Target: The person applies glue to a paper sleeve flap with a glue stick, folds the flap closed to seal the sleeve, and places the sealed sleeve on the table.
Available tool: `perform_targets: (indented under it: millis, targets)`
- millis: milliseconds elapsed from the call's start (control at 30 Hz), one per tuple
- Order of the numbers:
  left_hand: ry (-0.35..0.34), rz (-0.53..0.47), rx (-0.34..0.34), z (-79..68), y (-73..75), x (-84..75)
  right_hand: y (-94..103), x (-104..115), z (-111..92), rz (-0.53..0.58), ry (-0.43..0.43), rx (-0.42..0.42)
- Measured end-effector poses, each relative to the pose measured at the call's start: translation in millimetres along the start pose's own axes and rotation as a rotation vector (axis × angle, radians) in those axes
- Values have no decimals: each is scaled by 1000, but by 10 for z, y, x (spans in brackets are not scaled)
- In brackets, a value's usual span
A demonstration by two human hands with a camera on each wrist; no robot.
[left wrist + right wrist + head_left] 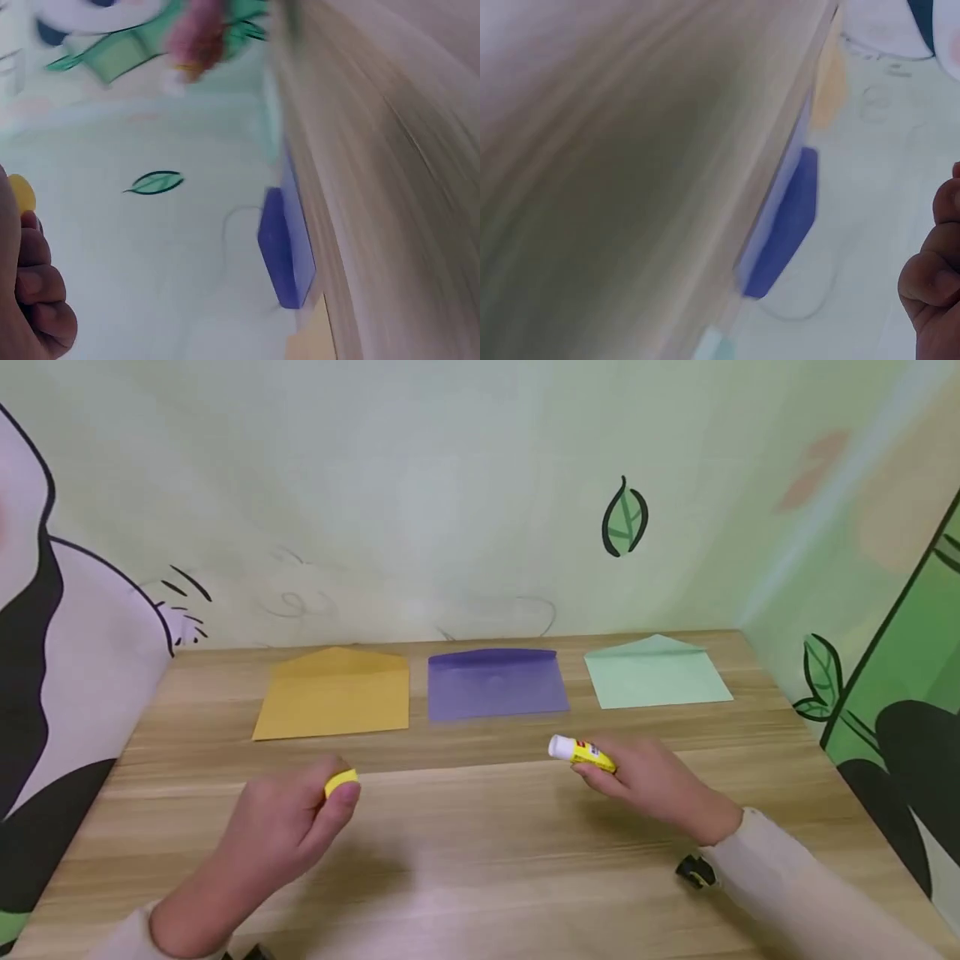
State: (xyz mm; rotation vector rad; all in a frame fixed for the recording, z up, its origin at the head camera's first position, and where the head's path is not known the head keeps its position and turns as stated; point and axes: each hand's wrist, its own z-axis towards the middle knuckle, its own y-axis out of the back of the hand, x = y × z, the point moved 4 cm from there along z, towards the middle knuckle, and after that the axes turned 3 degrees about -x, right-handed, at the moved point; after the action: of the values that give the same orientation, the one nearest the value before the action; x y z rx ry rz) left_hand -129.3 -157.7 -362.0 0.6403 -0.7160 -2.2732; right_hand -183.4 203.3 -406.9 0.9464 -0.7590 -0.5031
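Observation:
My left hand (281, 820) pinches a small yellow cap (342, 782) between thumb and curled fingers, above the near left of the table. In the left wrist view the cap (22, 193) peeks out beside the fingers. On the right, my right hand (651, 781) grips an uncapped yellow glue stick (594, 756), its white end pointing left. That stick is outside the right wrist view, where only curled fingers (934, 274) show. Behind the hands lie a yellow envelope (333, 700), a purple envelope (497, 689) and a mint green envelope (663, 678), with flaps lifted toward the wall.
The wooden table (480, 843) meets a painted wall (420, 510) right behind the envelopes. Painted side panels (892, 693) border the table at left and right. A dark wrist device (696, 872) sits at the right cuff.

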Motion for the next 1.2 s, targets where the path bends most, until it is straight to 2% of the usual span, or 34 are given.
perform_targets:
  millis: [100,167,267,367,433,600,867,967,1200]
  targets:
    - [-49,64,82,75,-14,59,58,-40,81,-24,78,11]
    - [-43,78,82,87,-18,106,66,-21,121,-8,114,10]
    - [-25,95,55,48,18,204,48,-12,140,-5,100,1]
    - [3,85,75,-10,42,319,22,-35,134,2,81,-7]
    - [60,75,111,-65,48,406,-9,-64,127,2,83,-10]
    - [279,103,215,-207,86,659,-86,-108,91,-13,88,-5]
    - [457,157,339,-287,162,1109,-122,-168,3,-39,56,12]
    - [520,174,351,-335,222,1307,-136,-167,-26,-34,50,28]
    - [605,208,314,-425,392,1649,-118,-163,-76,-40,43,41]
